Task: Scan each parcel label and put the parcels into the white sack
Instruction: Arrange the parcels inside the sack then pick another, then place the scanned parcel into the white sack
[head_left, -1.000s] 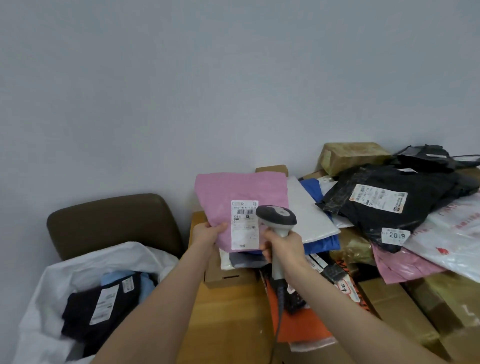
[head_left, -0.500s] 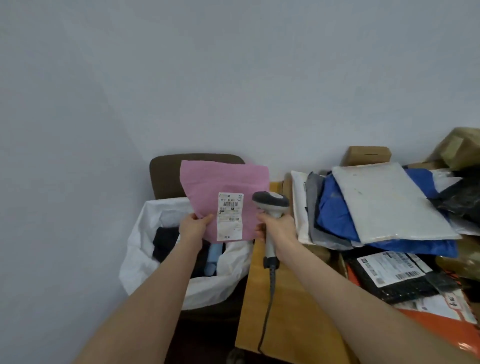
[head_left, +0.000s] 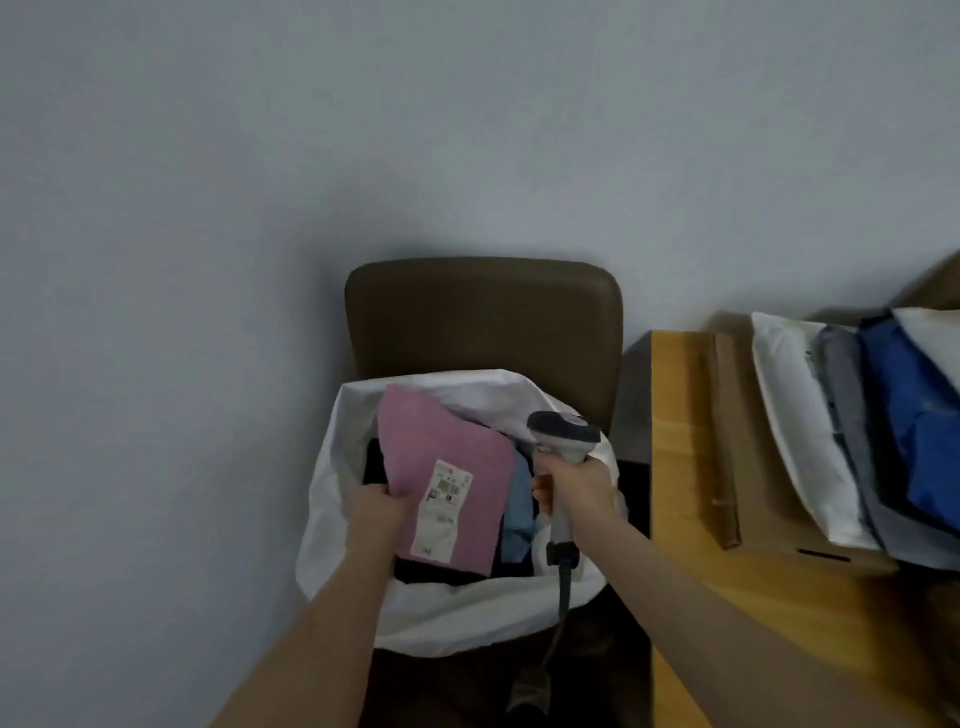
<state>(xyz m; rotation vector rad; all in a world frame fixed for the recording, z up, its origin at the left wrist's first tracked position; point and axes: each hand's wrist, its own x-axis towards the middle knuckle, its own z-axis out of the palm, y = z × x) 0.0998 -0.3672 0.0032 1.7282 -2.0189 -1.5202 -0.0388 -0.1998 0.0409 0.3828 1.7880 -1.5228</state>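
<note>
The pink parcel (head_left: 452, 457) lies tilted in the mouth of the white sack (head_left: 467, 608), its label (head_left: 441, 506) facing up; the left hand (head_left: 376, 512) pinches its near left edge, thumb on top and fingers curled under; whether the parcel already rests on what lies below it cannot be told. Under it in the sack show a dark parcel (head_left: 376, 465) on the left and a light blue parcel (head_left: 519, 512) on the right. The right hand (head_left: 576, 488) is wrapped round the handle of the scanner (head_left: 563, 434), which it holds over the right rim of the sack with its head pointing left; the cable (head_left: 563, 587) hangs down towards the near side.

The step in hand looks like the drop: the parcel is over the sack and the scanner no longer points at the label. The next move calls for the left fingers to let go so the parcel slides flat onto the others, clear of the rim.

The sack sits on a brown chair (head_left: 483, 317) against the wall; to the right is a wooden table (head_left: 727, 613) carrying a cardboard box (head_left: 763, 530) with a white parcel (head_left: 795, 415), a grey parcel (head_left: 849, 415) and a blue parcel (head_left: 914, 415) stacked on it; these seem to await scanning.
</note>
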